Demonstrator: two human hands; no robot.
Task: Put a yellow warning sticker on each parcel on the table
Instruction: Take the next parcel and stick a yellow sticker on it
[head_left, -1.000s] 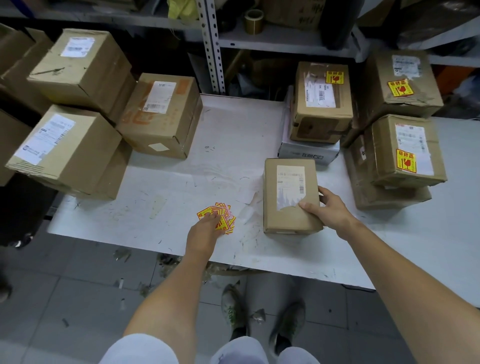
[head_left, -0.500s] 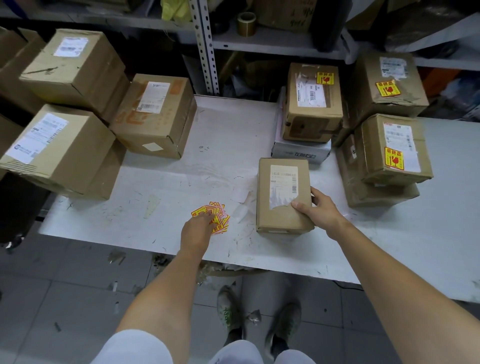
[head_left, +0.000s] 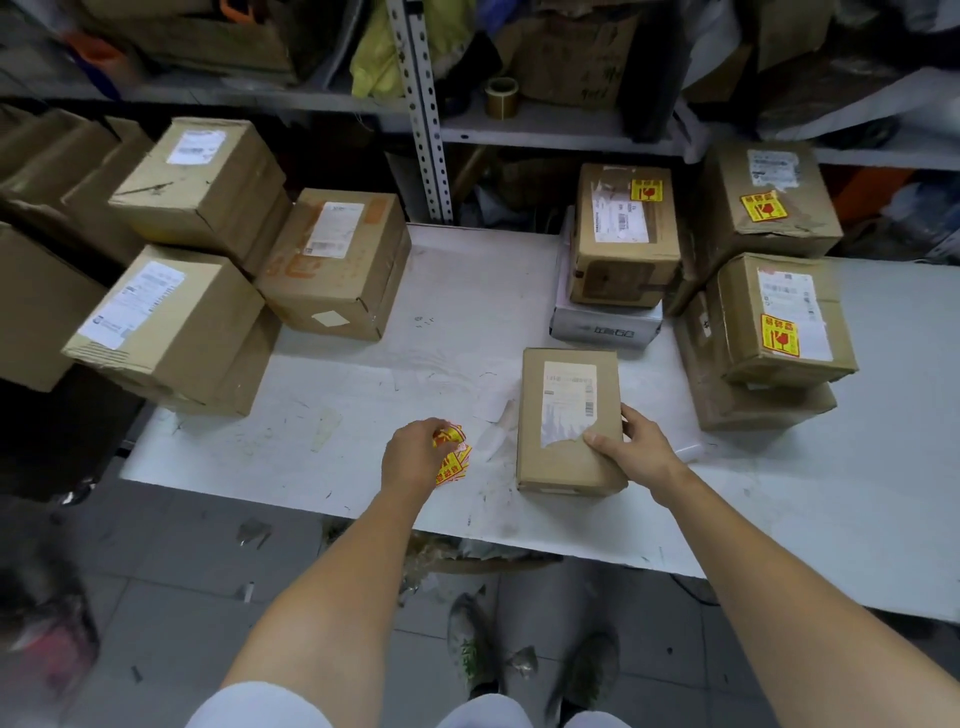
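The left grip lay over the sticker pile on the tabletop, fingers bent down onto it; whether it pinched a sticker could not be told. The right grip held the parcel by its near right corner, thumb on top, fingers round the side. It lay flat between the two grips, white label up. Beyond the right grip: stacked parcels bearing yellow stickers. Beyond and left of the left grip: boxes showing white labels only.
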